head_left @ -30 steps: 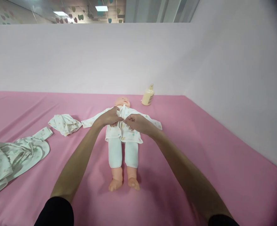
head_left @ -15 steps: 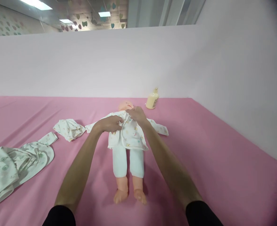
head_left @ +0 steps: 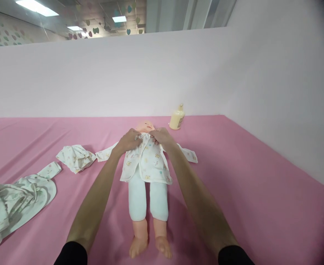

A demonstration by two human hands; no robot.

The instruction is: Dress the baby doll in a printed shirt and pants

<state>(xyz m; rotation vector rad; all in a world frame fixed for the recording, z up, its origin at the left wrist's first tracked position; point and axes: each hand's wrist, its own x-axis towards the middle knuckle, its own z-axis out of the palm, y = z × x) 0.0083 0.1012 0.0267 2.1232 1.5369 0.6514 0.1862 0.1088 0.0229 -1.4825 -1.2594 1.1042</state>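
A baby doll [head_left: 138, 235] lies on its back, feet toward me, in a white printed jacket [head_left: 153, 165] with white legs below it. Both jacket sleeves stretch out to the sides. My left hand [head_left: 130, 140] is closed on the jacket's front edge near the collar, fingers curled. Opposite it, my right hand [head_left: 162, 137] pinches the cloth on the other side of the neck opening. The jacket fronts meet at the top and part lower down. My hands hide part of the doll's shoulders and chest.
A cream pump bottle [head_left: 177, 118] stands behind the doll, near the white wall [head_left: 109, 81]. To the left lie a crumpled printed cloth [head_left: 76, 157] and a larger printed baby garment [head_left: 21, 202]. Everything rests on a pink sheet [head_left: 233, 191].
My left hand has moved up from the chest to the collar. The jacket's left front now hangs flatter and wider. My view has shifted slightly.
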